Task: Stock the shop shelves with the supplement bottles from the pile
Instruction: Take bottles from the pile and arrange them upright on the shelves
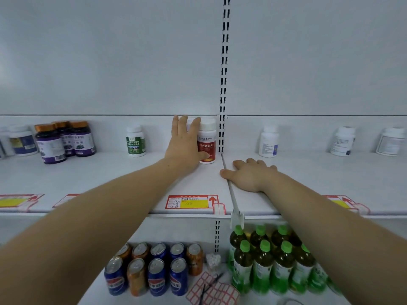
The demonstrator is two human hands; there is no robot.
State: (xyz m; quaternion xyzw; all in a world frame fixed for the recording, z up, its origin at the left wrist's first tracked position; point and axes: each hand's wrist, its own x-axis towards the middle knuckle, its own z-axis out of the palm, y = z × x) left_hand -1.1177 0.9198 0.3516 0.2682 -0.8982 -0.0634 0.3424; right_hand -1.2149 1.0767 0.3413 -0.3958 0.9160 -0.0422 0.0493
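Note:
A white-capped supplement bottle with a red label (208, 142) stands upright at the back of the white upper shelf (154, 179), just left of the slotted upright. My left hand (184, 148) is against its left side, thumb across the lower label and fingers stretched toward the back wall. A second white cap shows between those fingers. My right hand (247, 175) lies flat, palm down, on the shelf just right of the divider rail, holding nothing. The pile of bottles is out of view.
Along the shelf's back stand a green-label bottle (135, 140), purple-label bottles (66, 140), a blue-label bottle (23, 140) and white bottles (268, 142) (343, 140) (391, 140). Price tags (189, 201) line the front edge. Below sit soda cans (154, 268) and green-capped tea bottles (273, 258).

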